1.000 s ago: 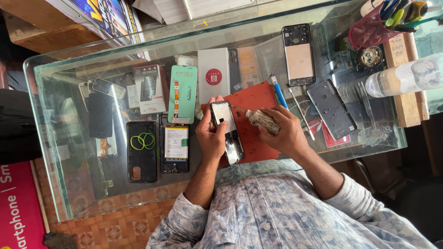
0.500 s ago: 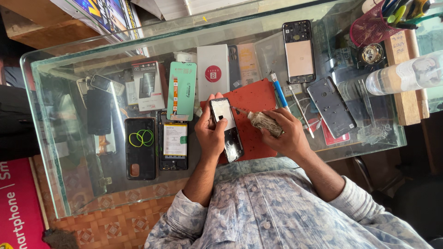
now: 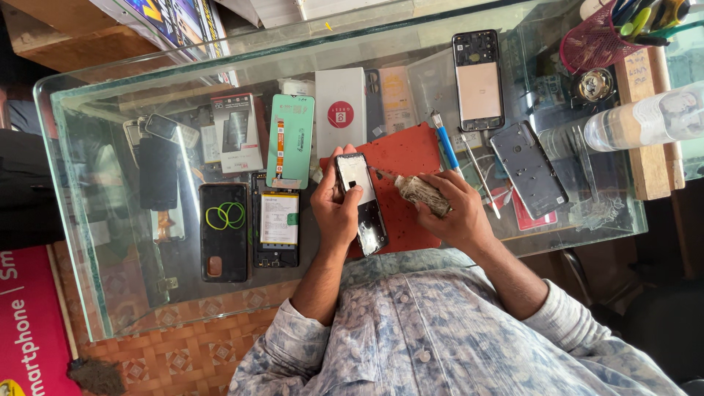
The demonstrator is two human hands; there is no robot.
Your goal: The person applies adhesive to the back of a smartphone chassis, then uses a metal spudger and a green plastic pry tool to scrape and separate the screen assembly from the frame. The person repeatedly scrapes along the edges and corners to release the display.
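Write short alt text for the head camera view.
A person's left hand holds a phone frame over a red mat while the right hand aims a small glue tube at it, on a glass counter strewn with phone parts.

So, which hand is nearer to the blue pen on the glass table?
Right. The right hand sits just below the blue pen, holding a glue tube. The left hand is farther left, holding a phone.

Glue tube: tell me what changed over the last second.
The right hand tilted the glue tube and brought its nozzle to the phone's top edge. Before, the tube lay apart over the red mat. The left hand kept holding the phone; nothing else on the glass table moved.
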